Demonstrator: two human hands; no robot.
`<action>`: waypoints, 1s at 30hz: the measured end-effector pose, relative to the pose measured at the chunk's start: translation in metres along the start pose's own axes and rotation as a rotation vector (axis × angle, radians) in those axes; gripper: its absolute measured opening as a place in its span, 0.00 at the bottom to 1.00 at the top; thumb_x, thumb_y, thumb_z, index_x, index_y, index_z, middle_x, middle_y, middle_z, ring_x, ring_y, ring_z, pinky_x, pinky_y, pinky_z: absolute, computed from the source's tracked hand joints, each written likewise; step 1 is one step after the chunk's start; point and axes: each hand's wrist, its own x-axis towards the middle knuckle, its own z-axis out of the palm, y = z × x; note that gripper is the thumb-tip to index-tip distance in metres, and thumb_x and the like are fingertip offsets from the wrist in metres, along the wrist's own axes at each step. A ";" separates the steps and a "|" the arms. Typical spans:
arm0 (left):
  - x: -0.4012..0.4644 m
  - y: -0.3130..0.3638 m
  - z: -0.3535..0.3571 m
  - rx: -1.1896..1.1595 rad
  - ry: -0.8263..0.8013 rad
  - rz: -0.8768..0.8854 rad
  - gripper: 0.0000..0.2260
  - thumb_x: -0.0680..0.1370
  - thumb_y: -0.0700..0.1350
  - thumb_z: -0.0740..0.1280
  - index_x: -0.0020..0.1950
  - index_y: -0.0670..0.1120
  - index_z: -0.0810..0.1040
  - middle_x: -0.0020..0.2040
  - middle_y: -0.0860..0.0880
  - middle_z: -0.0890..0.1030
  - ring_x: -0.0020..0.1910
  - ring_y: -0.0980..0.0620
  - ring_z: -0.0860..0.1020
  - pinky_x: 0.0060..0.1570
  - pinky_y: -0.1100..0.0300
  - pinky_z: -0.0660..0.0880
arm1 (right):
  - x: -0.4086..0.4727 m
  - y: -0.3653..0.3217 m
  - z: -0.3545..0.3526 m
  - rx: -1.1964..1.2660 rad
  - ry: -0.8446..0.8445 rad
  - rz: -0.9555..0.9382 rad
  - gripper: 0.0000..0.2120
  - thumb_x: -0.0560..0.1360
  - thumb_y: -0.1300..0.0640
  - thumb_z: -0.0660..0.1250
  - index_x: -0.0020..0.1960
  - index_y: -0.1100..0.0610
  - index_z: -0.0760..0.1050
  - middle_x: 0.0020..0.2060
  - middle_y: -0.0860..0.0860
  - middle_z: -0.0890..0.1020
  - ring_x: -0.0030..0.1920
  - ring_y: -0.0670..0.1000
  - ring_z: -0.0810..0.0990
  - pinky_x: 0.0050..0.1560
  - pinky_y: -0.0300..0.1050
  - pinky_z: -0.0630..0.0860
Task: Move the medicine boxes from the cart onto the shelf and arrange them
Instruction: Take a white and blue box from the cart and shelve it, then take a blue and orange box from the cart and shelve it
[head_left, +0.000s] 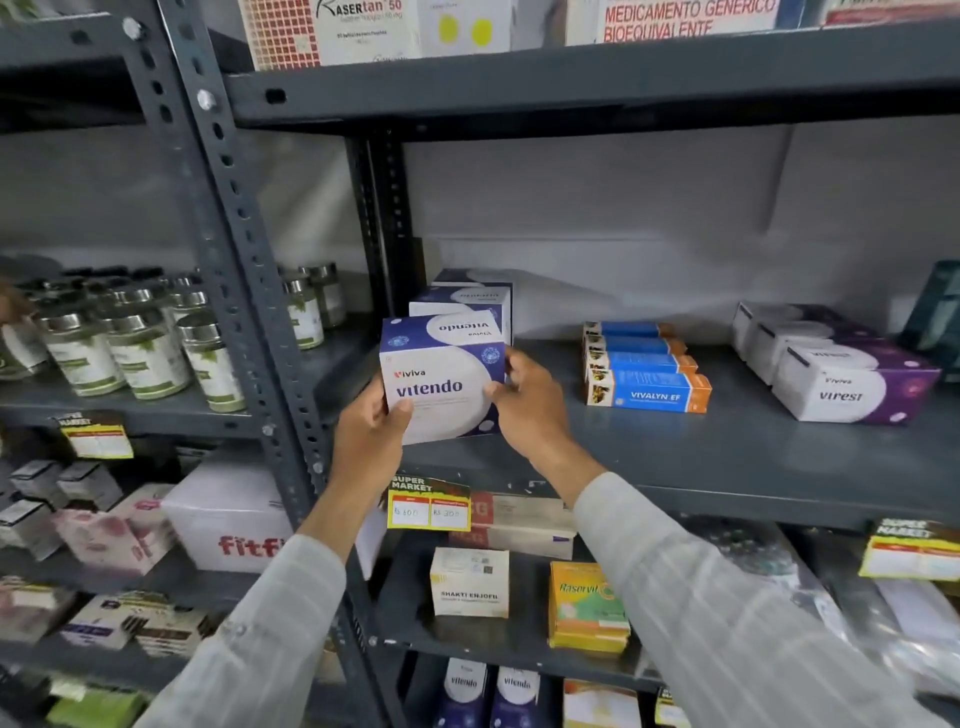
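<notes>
A blue and white box marked vitendo (441, 376) stands at the front left of the grey metal shelf (727, 457). My left hand (371, 436) grips its lower left corner and my right hand (530, 405) grips its right side. Behind it, toward the back wall, stand two more vitendo boxes (467, 299) in a row. The cart is out of view.
On the same shelf lie several blue and orange Vivalyn EF boxes (647, 384) and purple and white viresi boxes (841, 384). A shelf upright (244, 249) stands left of my hands, with green-labelled jars (145, 353) beyond it. Lower shelves hold assorted boxes.
</notes>
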 end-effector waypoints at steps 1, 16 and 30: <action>-0.001 0.003 0.001 0.009 0.003 -0.020 0.15 0.82 0.40 0.65 0.62 0.60 0.77 0.49 0.72 0.83 0.57 0.66 0.80 0.42 0.76 0.75 | -0.002 0.000 -0.002 -0.001 -0.008 -0.001 0.21 0.82 0.57 0.66 0.74 0.51 0.71 0.67 0.49 0.80 0.57 0.44 0.75 0.26 0.21 0.69; -0.180 0.068 0.240 -0.256 0.126 0.396 0.15 0.82 0.40 0.65 0.68 0.49 0.78 0.64 0.46 0.83 0.63 0.49 0.82 0.62 0.58 0.76 | -0.178 0.114 -0.269 0.094 0.413 -0.203 0.11 0.82 0.61 0.65 0.57 0.48 0.82 0.52 0.48 0.87 0.52 0.51 0.87 0.52 0.56 0.84; -0.462 -0.114 0.509 0.577 -1.300 0.200 0.21 0.85 0.53 0.58 0.78 0.50 0.70 0.77 0.50 0.72 0.79 0.51 0.66 0.76 0.58 0.60 | -0.457 0.434 -0.505 -0.403 0.289 0.816 0.11 0.77 0.69 0.68 0.54 0.59 0.85 0.45 0.56 0.88 0.49 0.61 0.87 0.55 0.58 0.81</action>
